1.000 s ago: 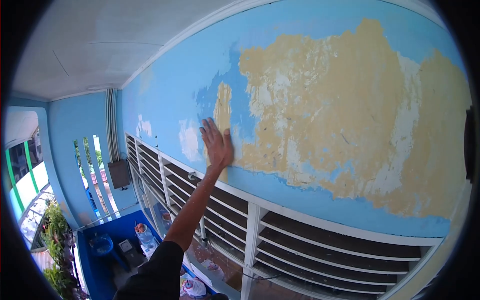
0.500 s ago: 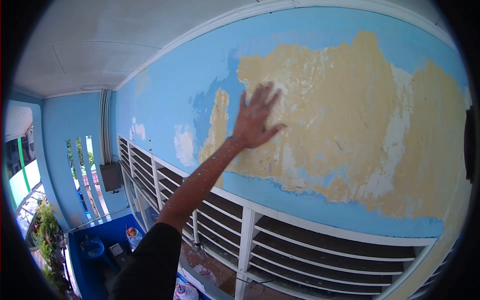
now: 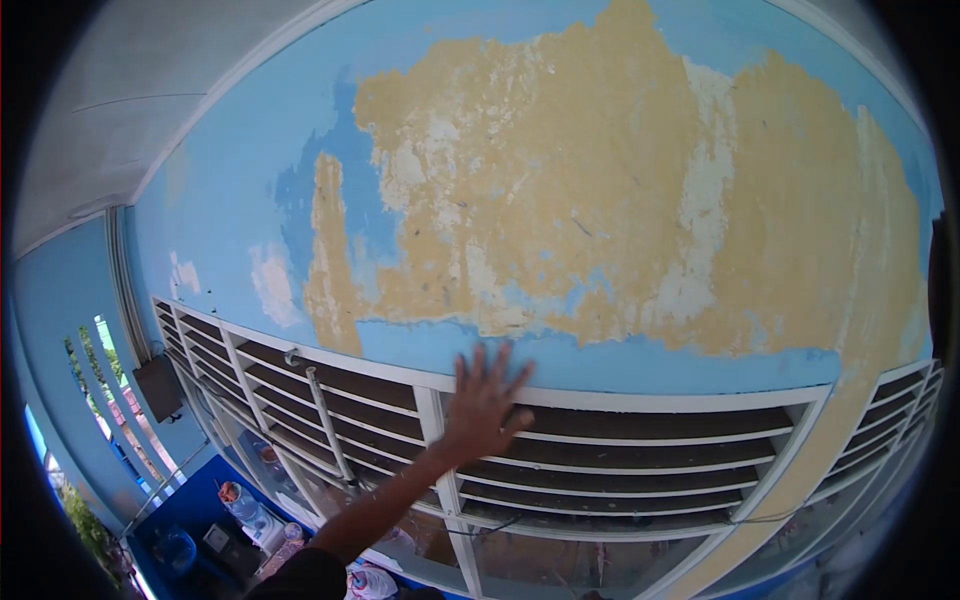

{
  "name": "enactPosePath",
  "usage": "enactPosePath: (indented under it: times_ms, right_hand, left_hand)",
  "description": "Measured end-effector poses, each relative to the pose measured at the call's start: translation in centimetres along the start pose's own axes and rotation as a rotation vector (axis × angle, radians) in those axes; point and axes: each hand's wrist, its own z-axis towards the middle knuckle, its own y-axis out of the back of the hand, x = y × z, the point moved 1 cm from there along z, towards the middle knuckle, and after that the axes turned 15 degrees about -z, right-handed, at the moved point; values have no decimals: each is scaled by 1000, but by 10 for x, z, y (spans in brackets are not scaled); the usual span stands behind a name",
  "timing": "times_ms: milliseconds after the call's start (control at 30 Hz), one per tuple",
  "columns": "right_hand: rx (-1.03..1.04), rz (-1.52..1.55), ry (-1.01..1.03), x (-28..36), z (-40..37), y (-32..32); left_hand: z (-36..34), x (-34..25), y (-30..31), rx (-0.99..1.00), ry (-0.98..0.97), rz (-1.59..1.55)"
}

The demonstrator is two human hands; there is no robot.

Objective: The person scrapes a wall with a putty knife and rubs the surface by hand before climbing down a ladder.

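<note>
My left hand [image 3: 485, 405] is raised, fingers spread, its back towards me and nothing in it. It is nearest the lower edge of the light blue wall [image 3: 600, 365] and the top bar of the white louvre window frame [image 3: 660, 402]. Whether the palm touches the wall cannot be made out. Above the hand spreads a large tan patch [image 3: 600, 180] with ragged edges, where the blue paint is gone. Whitish streaks [image 3: 708, 190] run through it. My right hand does not show.
White slats of the louvre window [image 3: 620, 470] run below the wall. A grey box [image 3: 158, 388] with pipes is fixed at the left. Down left are a blue basin [image 3: 175, 548], a clear plastic container [image 3: 245, 510] and a white bag [image 3: 370, 580].
My left hand has moved down from the tan patch to the wall's lower edge, fingers still spread. The view has tilted down and turned right. White specks around the forearm no longer stand out.
</note>
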Motion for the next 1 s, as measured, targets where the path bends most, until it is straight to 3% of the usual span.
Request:
enactPosePath:
  times_ms: [33, 100, 200, 300, 400, 433, 467, 533, 567, 667, 700, 800, 833, 867, 933, 1000]
  right_hand:
    - [56, -37, -70, 20, 7, 21]
    - [-110, 81, -84, 32, 9, 16]
    - [-64, 551, 61, 51, 8, 37]
    - [39, 790, 65, 66, -21, 52]
    - [-423, 335, 423, 60, -32, 12]
    - [-537, 276, 443, 62, -40, 48]
    - [-272, 504, 290, 68, -39, 100]
    - [274, 904, -49, 81, -34, 179]
    - [185, 958, -136, 81, -28, 149]
    - [97, 737, 166, 57, 16, 89]
    - [36, 694, 170, 58, 16, 93]
    - [-97, 532, 146, 54, 18, 117]
    - [-97, 469, 105, 52, 15, 126]
    - [-98, 405, 69, 50, 12, 138]
    - [-177, 732, -44, 44, 5, 179]
    - [-439, 680, 123, 28, 2, 212]
  left_hand:
    - [-28, -35, -33, 155, -62, -320]
    - [-106, -100, -110, 357, -153, -635]
    - [-202, -166, -163, 474, 39, -994]
    - [-230, -189, -161, -134, 328, -1032]
    - [-250, -141, -170, 131, 374, -1159]
    - [-267, -119, -186, 114, 442, -1062]
    - [-278, -101, -195, 100, 507, -964]
    - [-283, -74, -201, -171, 940, -1640]
    - [-262, -67, -176, -43, 1124, -1827]
    - [-275, -57, -137, 160, 1420, -2269]
    - [-278, -52, -134, 75, 1306, -2290]
    - [-275, -43, -102, -94, 1213, -1865]
    - [-271, -48, -87, -293, 1213, -1855]
    - [-283, -44, -83, -310, 1236, -1633]
    - [-317, -25, -70, -350, 1253, -1182]
    - [-346, -18, -47, -158, 1164, -660]
